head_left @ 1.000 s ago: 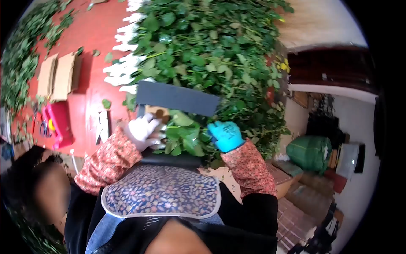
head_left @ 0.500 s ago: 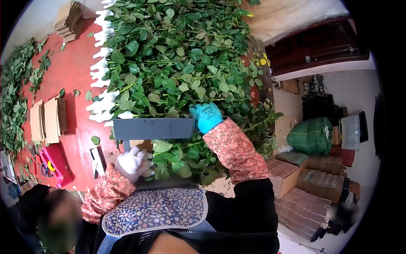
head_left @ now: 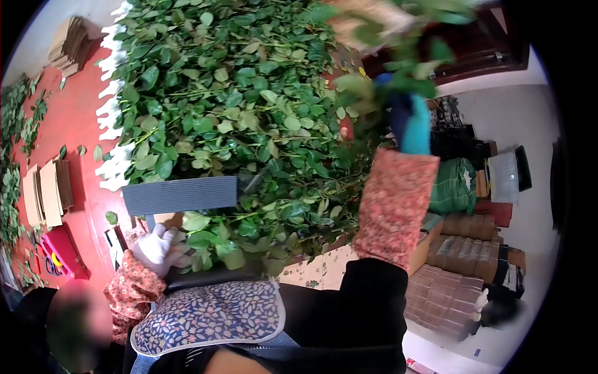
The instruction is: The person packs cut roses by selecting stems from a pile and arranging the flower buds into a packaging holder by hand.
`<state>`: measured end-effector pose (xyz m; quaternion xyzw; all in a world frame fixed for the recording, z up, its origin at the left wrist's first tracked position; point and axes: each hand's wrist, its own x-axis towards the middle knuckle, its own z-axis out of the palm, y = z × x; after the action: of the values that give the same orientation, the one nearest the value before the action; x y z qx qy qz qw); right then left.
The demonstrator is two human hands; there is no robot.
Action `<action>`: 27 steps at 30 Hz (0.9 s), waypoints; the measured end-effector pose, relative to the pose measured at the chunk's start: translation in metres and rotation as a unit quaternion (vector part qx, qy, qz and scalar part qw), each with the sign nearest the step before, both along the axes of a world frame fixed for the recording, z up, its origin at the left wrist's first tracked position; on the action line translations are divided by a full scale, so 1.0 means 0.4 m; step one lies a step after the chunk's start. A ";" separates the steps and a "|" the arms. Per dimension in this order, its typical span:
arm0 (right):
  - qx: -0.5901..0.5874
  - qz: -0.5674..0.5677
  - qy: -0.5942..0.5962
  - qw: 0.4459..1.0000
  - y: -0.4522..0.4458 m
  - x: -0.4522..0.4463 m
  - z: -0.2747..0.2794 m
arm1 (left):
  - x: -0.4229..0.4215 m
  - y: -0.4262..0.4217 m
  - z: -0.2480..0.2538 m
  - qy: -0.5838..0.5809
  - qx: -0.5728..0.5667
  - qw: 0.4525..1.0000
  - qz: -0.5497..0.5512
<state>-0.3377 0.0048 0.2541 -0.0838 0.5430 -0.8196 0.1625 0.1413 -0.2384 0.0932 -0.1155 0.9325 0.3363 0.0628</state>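
Observation:
Green leafy stems (head_left: 230,112) lie in a thick layer over the red table (head_left: 78,118), with white-wrapped heads (head_left: 112,100) along their left edge. My left hand (head_left: 157,248), in a white glove, is closed at the near end of a smaller leafy bunch (head_left: 215,240), below a dark ribbed board (head_left: 180,196). My right hand (head_left: 412,121), in a blue glove, is raised at the upper right, closed around a leafy stem (head_left: 398,62) blurred by motion.
Folded cardboard stacks (head_left: 48,192) and a pink holder (head_left: 64,254) are on the table's left. A co-worker (head_left: 78,318) is at the lower left. At the right are a green sack (head_left: 453,187), wrapped bundles (head_left: 442,299) and a dark door (head_left: 455,56).
My right hand has moved from beside the ribbed board up and to the right, and a leafy stem now shows in it. My left hand stays by the bunch. The view has shifted right.

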 end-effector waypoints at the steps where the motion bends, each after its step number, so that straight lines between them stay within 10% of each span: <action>1: 0.150 -0.037 0.142 0.978 0.032 -0.027 0.064 | -0.006 0.002 0.012 -0.007 -0.006 1.000 -0.003; 2: 0.302 -0.103 0.263 0.911 0.064 -0.053 0.129 | -0.014 0.009 0.037 -0.027 -0.004 0.999 0.020; 7: 0.163 -0.143 0.334 0.917 0.444 -0.362 0.218 | 0.026 0.017 -0.022 -0.046 0.010 0.997 0.058; 20: 0.142 -0.373 0.258 0.880 0.951 -0.471 0.273 | -0.031 0.047 0.086 -0.166 0.004 0.981 0.102; 24: 0.151 -0.378 0.266 0.874 1.004 -0.434 0.307 | -0.041 0.033 0.092 -0.064 -0.201 0.958 -0.194; 27: 0.137 -0.354 0.273 0.884 0.960 -0.394 0.345 | -0.001 0.042 0.040 -0.100 0.051 0.990 0.087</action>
<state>-0.4955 0.3888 0.3919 -0.0836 0.6665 -0.6844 -0.2835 0.1408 -0.2215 0.1090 -0.2258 0.8897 0.3743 0.1317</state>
